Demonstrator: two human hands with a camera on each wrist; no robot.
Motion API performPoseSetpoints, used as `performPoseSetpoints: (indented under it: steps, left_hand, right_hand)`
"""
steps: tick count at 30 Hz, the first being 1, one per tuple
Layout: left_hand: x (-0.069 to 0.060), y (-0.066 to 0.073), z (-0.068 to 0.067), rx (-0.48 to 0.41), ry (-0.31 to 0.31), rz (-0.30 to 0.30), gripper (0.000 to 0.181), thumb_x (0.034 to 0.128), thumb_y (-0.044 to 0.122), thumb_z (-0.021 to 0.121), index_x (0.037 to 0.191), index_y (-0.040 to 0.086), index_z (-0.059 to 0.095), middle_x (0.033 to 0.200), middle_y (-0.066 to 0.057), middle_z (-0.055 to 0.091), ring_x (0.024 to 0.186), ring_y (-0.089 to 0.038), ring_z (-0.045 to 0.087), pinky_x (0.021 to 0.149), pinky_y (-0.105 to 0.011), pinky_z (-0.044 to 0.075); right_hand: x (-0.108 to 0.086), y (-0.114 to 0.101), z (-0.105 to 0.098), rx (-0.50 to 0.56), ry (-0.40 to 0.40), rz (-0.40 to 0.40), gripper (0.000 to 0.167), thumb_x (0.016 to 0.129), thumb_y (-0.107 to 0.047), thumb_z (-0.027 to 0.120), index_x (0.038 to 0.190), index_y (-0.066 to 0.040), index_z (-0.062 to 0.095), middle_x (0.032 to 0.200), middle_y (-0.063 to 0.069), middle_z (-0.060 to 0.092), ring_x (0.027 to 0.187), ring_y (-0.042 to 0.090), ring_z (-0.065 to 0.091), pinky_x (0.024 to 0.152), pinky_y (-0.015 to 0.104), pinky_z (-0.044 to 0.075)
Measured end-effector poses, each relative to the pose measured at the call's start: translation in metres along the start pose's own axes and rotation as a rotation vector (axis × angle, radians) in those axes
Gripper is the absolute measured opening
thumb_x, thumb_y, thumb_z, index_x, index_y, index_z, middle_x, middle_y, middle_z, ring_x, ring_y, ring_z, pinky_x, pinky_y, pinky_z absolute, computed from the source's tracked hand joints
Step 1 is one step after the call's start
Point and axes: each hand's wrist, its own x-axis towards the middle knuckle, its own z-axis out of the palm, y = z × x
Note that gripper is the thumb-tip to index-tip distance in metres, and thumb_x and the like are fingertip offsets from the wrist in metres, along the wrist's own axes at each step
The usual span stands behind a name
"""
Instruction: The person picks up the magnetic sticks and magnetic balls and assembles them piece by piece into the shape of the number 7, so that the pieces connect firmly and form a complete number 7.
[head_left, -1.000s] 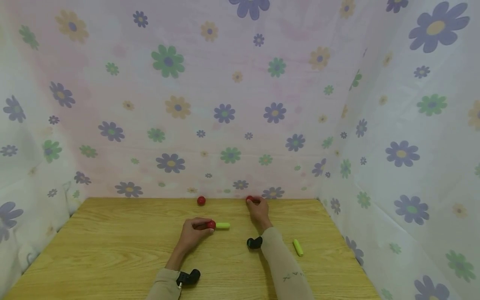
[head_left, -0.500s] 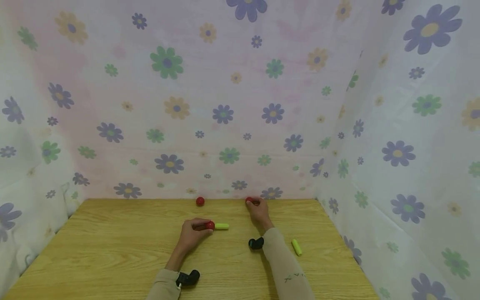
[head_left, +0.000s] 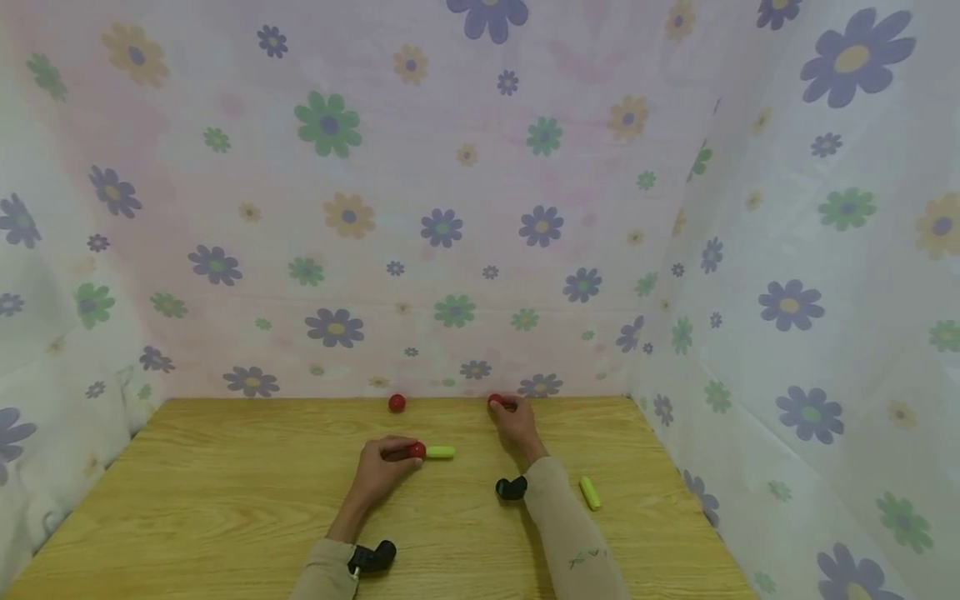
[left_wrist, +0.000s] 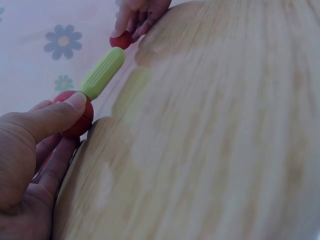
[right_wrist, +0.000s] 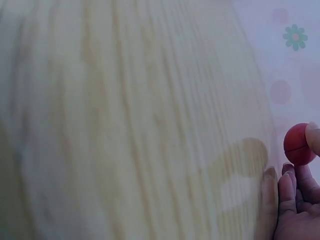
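Note:
Between thumb and fingers my left hand [head_left: 380, 468] pinches a red ball [left_wrist: 77, 114] with a seam round it. A light green ribbed rod [head_left: 441, 452] juts from that ball's right side, its far end free. Near the table's back edge my right hand [head_left: 516, 421] pinches a second red ball [right_wrist: 298, 144], also seamed. A third red ball [head_left: 397, 403] lies by the back edge, left of the right hand. To the right of the right forearm lies another green rod [head_left: 590, 493], touched by neither hand.
The wooden table [head_left: 225, 500] runs back to a flower-printed cloth [head_left: 405, 167], which also hangs on both sides. Each wrist carries a black camera mount [head_left: 373, 557] over a beige sleeve [head_left: 566, 525].
Both hands keep the same grips and places on the table. The whole head view has shifted slightly left.

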Motion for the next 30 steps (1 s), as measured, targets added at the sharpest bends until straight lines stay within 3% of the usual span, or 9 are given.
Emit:
performPoseSetpoints:
  steps: [8, 15, 24, 30]
  left_hand:
    - [-0.0034, 0.0008, -0.0011, -0.004, -0.002, 0.004, 0.033, 0.081, -0.004, 0.082, 0.113, -0.004, 0.076, 0.114, -0.024, 0.071, 0.105, -0.037, 0.071, 0.083, -0.019, 0.058]
    - [-0.0025, 0.0009, 0.0002, -0.014, -0.005, 0.028, 0.032, 0.0817, -0.005, 0.081, 0.113, -0.006, 0.075, 0.113, -0.025, 0.071, 0.102, -0.034, 0.072, 0.082, -0.019, 0.059]
    - [-0.0027, 0.0019, 0.0004, -0.012, -0.017, 0.083, 0.033, 0.0821, -0.004, 0.081, 0.114, -0.011, 0.073, 0.113, -0.03, 0.069, 0.103, -0.04, 0.071, 0.083, -0.02, 0.059]
    - [-0.0031, 0.0025, 0.0001, -0.011, -0.01, 0.101, 0.034, 0.0819, -0.005, 0.081, 0.114, -0.011, 0.072, 0.114, -0.031, 0.069, 0.103, -0.042, 0.071, 0.081, -0.018, 0.058]
  right_hand:
    - [-0.0031, 0.0016, 0.0011, -0.017, -0.007, 0.003, 0.038, 0.104, -0.022, 0.062, 0.128, 0.007, 0.055, 0.121, 0.023, 0.057, 0.102, 0.028, 0.058, 0.08, 0.031, 0.054]
    - [-0.0044, 0.0024, 0.001, 0.035, -0.02, 0.007, 0.035, 0.104, -0.02, 0.062, 0.126, 0.006, 0.056, 0.119, 0.021, 0.057, 0.1, 0.026, 0.058, 0.078, 0.029, 0.055]
    - [-0.0072, 0.0014, -0.0012, -0.083, -0.033, -0.072, 0.035, 0.104, -0.019, 0.061, 0.124, 0.009, 0.061, 0.117, 0.023, 0.062, 0.101, 0.028, 0.06, 0.083, 0.032, 0.053]
    - [-0.0097, -0.0001, -0.0021, -0.066, -0.04, -0.054, 0.037, 0.104, -0.021, 0.061, 0.126, 0.008, 0.061, 0.119, 0.022, 0.062, 0.105, 0.029, 0.06, 0.089, 0.036, 0.053]
